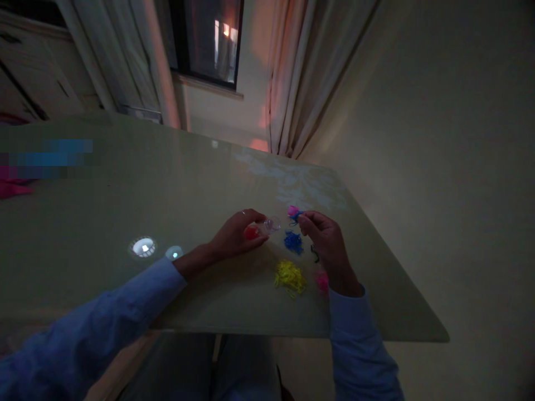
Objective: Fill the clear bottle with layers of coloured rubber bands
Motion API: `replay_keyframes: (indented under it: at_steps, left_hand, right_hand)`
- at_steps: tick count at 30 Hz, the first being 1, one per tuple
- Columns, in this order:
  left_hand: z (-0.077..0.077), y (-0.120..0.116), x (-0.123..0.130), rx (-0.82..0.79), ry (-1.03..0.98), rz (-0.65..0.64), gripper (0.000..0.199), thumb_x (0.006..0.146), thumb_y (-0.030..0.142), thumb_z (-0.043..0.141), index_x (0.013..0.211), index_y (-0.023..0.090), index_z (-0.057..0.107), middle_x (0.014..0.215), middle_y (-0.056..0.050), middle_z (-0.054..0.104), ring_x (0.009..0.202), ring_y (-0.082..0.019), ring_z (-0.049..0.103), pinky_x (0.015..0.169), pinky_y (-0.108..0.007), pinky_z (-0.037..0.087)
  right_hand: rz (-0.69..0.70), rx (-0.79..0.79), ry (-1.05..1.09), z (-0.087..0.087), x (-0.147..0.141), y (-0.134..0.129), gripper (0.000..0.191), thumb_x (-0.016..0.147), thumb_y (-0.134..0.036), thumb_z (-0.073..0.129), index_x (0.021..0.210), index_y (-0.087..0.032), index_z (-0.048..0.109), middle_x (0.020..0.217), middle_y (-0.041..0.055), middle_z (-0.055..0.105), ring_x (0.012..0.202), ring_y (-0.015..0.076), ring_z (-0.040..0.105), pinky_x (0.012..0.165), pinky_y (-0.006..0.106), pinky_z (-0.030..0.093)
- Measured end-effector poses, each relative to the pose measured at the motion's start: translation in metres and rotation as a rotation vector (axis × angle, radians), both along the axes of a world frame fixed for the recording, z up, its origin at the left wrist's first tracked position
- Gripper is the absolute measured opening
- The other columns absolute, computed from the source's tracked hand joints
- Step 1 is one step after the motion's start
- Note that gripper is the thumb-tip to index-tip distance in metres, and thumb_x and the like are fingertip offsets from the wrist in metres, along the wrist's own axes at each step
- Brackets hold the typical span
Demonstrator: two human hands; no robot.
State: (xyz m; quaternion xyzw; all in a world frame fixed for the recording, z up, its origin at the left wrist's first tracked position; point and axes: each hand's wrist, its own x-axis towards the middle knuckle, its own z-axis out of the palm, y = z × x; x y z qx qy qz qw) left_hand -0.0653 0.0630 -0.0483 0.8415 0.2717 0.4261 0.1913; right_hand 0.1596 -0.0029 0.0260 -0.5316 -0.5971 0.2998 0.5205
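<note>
My left hand (240,236) is closed around a small clear container (271,225) with a red part (251,232), tilted on its side above the table. My right hand (324,234) pinches a few thin blue bands (297,216) between thumb and fingertips. Just beyond those fingertips shows a small pink object (293,211); I cannot tell whether it is held or lies on the table. Below lies a pile of blue bands (293,242), with a larger yellow pile (290,277) nearer me. Pink bands (321,282) and some black ones (315,254) are partly hidden by my right hand and wrist.
The glossy pale table (200,301) ends at its right edge beside the wall (438,184). Lamp reflections shine on its left part. Pink cloth-like material (14,190) lies at the far left, near a blurred blue patch. Curtains (292,83) and a window stand behind.
</note>
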Motion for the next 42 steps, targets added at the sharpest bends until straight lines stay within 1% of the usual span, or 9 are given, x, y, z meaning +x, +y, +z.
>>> replay_keyframes:
  at_steps: [3,8,11,15,22,29,32,37,42]
  left_hand:
    - [0.001,-0.001,0.000,0.016,0.001,-0.017,0.033,0.088,0.040,0.070,0.110,0.017,0.063,0.105,-0.010,0.072,0.096,-0.023,0.068,0.085,-0.037,0.054]
    - [0.003,-0.001,-0.001,0.018,0.009,-0.046,0.033,0.088,0.041,0.070,0.110,0.017,0.064,0.106,-0.010,0.073,0.096,-0.023,0.068,0.085,-0.037,0.054]
    - [0.003,-0.001,-0.001,0.019,0.002,-0.055,0.033,0.088,0.041,0.071,0.110,0.017,0.064,0.106,-0.011,0.073,0.097,-0.023,0.069,0.086,-0.037,0.054]
    - [0.004,-0.002,-0.001,0.036,-0.010,-0.058,0.033,0.088,0.040,0.072,0.110,0.016,0.064,0.105,-0.011,0.073,0.095,-0.022,0.068,0.084,-0.036,0.054]
    - [0.007,-0.004,-0.001,0.043,0.027,-0.042,0.033,0.088,0.040,0.070,0.111,0.017,0.066,0.105,-0.011,0.073,0.096,-0.024,0.069,0.084,-0.037,0.053]
    - [0.005,-0.003,0.000,0.095,0.063,-0.017,0.032,0.088,0.038,0.070,0.112,0.017,0.066,0.106,-0.011,0.073,0.096,-0.025,0.068,0.084,-0.039,0.053]
    - [0.005,-0.003,0.000,0.120,0.075,-0.016,0.032,0.088,0.037,0.069,0.113,0.017,0.066,0.106,-0.011,0.073,0.096,-0.025,0.068,0.084,-0.039,0.053]
    - [0.007,-0.005,0.000,0.108,0.095,-0.021,0.031,0.089,0.037,0.068,0.112,0.017,0.066,0.107,-0.011,0.073,0.096,-0.025,0.068,0.085,-0.039,0.053]
    - [0.008,-0.005,0.000,0.083,0.096,-0.020,0.032,0.089,0.039,0.069,0.113,0.018,0.066,0.107,-0.011,0.073,0.097,-0.025,0.068,0.086,-0.040,0.052]
  right_hand:
    - [0.002,-0.010,0.024,-0.003,-0.005,-0.001,0.030,0.082,-0.048,0.072,0.072,-0.021,0.068,0.061,-0.0036,0.053,0.058,0.0115,0.045,0.059,0.025,0.042]
    - [0.013,-0.032,0.058,-0.012,-0.010,0.002,0.030,0.081,-0.050,0.074,0.084,-0.020,0.074,0.070,-0.0003,0.064,0.062,0.0127,0.052,0.057,0.025,0.042]
    - [0.023,-0.013,0.013,-0.017,-0.010,0.005,0.031,0.082,-0.051,0.073,0.084,-0.020,0.076,0.071,0.0012,0.067,0.064,0.0144,0.055,0.057,0.026,0.043]
    - [0.050,0.013,-0.053,-0.021,-0.012,0.007,0.027,0.085,-0.047,0.070,0.084,-0.021,0.077,0.074,0.0026,0.070,0.069,0.0164,0.060,0.060,0.027,0.045]
    - [0.052,0.116,-0.181,-0.022,-0.013,0.007,0.016,0.085,-0.036,0.070,0.082,-0.022,0.078,0.080,0.0026,0.073,0.071,0.0158,0.060,0.066,0.029,0.046]
    - [0.088,0.148,-0.244,-0.021,-0.010,0.006,0.011,0.083,-0.030,0.074,0.078,-0.021,0.078,0.073,0.0011,0.070,0.062,0.0127,0.050,0.060,0.028,0.040]
    - [0.077,0.141,-0.231,-0.022,-0.009,0.006,0.012,0.081,-0.032,0.077,0.077,-0.020,0.078,0.072,0.0011,0.069,0.060,0.0123,0.049,0.058,0.028,0.039]
    - [0.044,0.109,-0.211,-0.022,-0.009,0.007,0.021,0.078,-0.042,0.081,0.076,-0.021,0.078,0.068,0.0004,0.066,0.058,0.0121,0.048,0.056,0.028,0.039]
    - [0.072,0.083,-0.226,-0.019,-0.009,0.005,0.021,0.080,-0.044,0.078,0.081,-0.023,0.081,0.072,0.0017,0.070,0.059,0.0126,0.048,0.057,0.029,0.039]
